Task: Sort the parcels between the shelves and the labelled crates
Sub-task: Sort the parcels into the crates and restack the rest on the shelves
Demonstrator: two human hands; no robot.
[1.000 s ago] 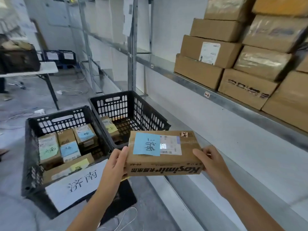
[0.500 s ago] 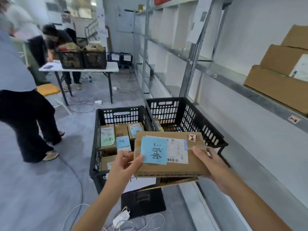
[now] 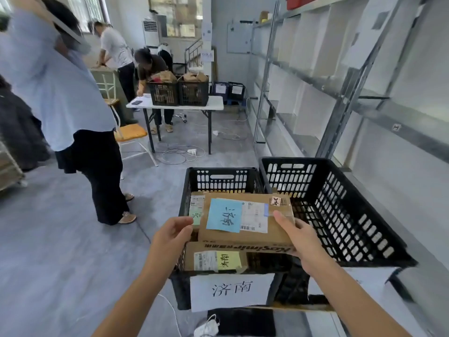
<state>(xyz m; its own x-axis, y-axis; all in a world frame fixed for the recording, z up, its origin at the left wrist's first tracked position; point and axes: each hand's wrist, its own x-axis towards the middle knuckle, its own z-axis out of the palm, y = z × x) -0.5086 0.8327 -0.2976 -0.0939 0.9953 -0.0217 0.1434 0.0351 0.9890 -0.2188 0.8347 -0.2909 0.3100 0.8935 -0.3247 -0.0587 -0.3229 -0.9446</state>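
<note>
A flat cardboard parcel (image 3: 274, 231) with a blue handwritten note and a white shipping label hangs over the left black crate (image 3: 220, 175). My left hand (image 3: 170, 237) grips its left edge and my right hand (image 3: 300, 242) its right edge. That crate carries a white paper sign (image 3: 230, 291) with handwritten characters on its front and holds several parcels, one with a yellow note (image 3: 227, 260). The right black crate (image 3: 340, 205) stands beside it, and its inside looks mostly bare.
Metal shelving (image 3: 340, 93) runs along the right wall. A person in a light blue top (image 3: 60, 93) stands close at the left. Farther back, people lean over a white folding table (image 3: 194, 105) with two black crates. Cables (image 3: 179, 154) lie on the floor.
My view has swung left, away from the shelf stacked with boxes. The parcel in both hands has moved from in front of the shelf to above the left crate.
</note>
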